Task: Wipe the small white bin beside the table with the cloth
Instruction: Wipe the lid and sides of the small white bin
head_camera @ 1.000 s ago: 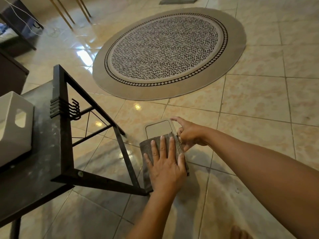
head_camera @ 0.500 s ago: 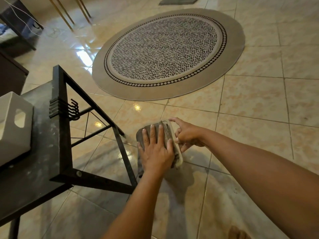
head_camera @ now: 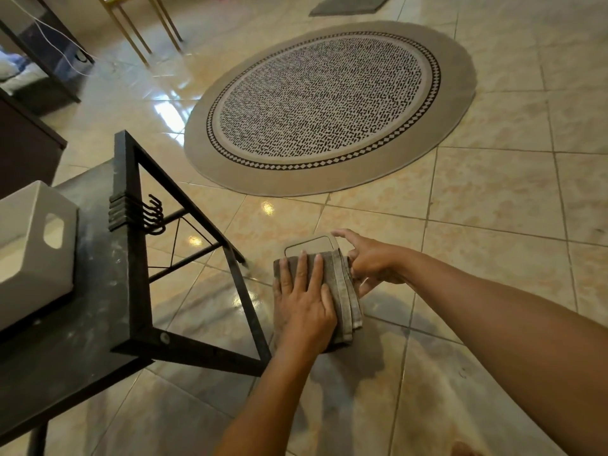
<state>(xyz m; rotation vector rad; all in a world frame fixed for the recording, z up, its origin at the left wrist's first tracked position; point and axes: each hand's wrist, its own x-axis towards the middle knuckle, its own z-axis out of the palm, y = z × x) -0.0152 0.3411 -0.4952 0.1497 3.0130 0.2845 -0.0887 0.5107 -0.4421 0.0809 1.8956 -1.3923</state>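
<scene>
The small white bin (head_camera: 311,245) stands on the tiled floor just right of the black table; only the far part of its lid shows. A folded grey cloth (head_camera: 343,291) lies over the lid's near part and hangs down its right side. My left hand (head_camera: 304,301) lies flat on the cloth, fingers spread, pressing it onto the lid. My right hand (head_camera: 370,263) grips the bin's right edge, index finger on the lid's far right corner.
The black metal table (head_camera: 98,291) fills the left, its frame leg (head_camera: 245,291) close to my left hand. A white box (head_camera: 33,245) with a handle cutout sits on it. A round patterned rug (head_camera: 329,106) lies farther out on the floor.
My left hand has slid the cloth back toward me over the lid after pushing it forward, uncovering the lid's far part. My right hand has stayed on the bin's right edge.
</scene>
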